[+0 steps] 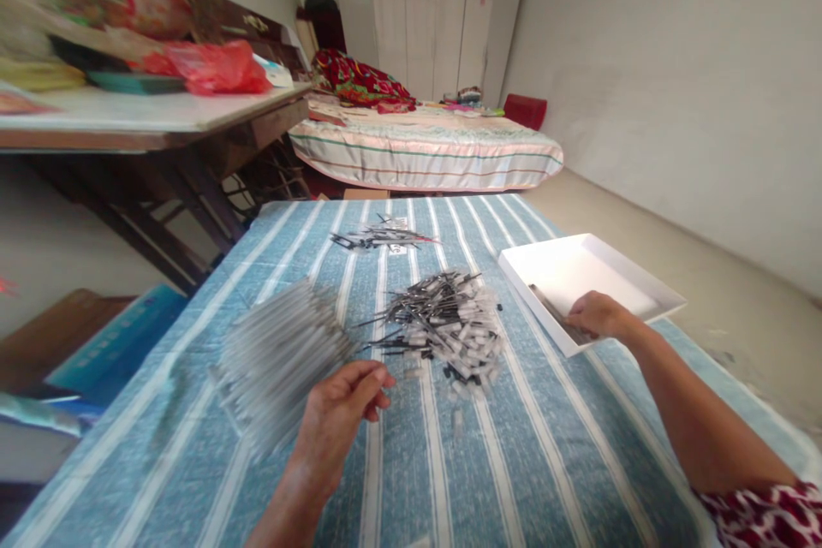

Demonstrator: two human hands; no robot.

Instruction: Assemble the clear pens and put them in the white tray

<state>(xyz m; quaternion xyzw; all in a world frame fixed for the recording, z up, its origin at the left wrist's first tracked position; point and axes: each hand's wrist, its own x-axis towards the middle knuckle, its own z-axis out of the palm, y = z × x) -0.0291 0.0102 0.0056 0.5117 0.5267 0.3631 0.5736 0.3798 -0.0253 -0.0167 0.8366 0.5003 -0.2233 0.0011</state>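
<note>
My right hand (597, 314) reaches into a shallow white box (594, 261), its fingers closed on slim, dark pen-like sticks (545, 304) lying along the near left wall. Over the striped cloth, my left hand (347, 402) has its thumb pressed toward its curled fingers; anything inside them is hidden. To the left of that hand lies a stack of clear, tube-like sticks (282, 351), blurred. Just beyond it is a heap of small black and whitish pieces (449, 317), with thin dark rods among them. A smaller cluster of thin dark pieces (382, 235) lies farther back.
A blue cloth with white stripes (224, 317) covers the work table. At the left stands a higher table (211, 111) with a red plastic bag (218, 66) on it. Behind is a bed (430, 145); blue packaging (122, 342) sits low at left.
</note>
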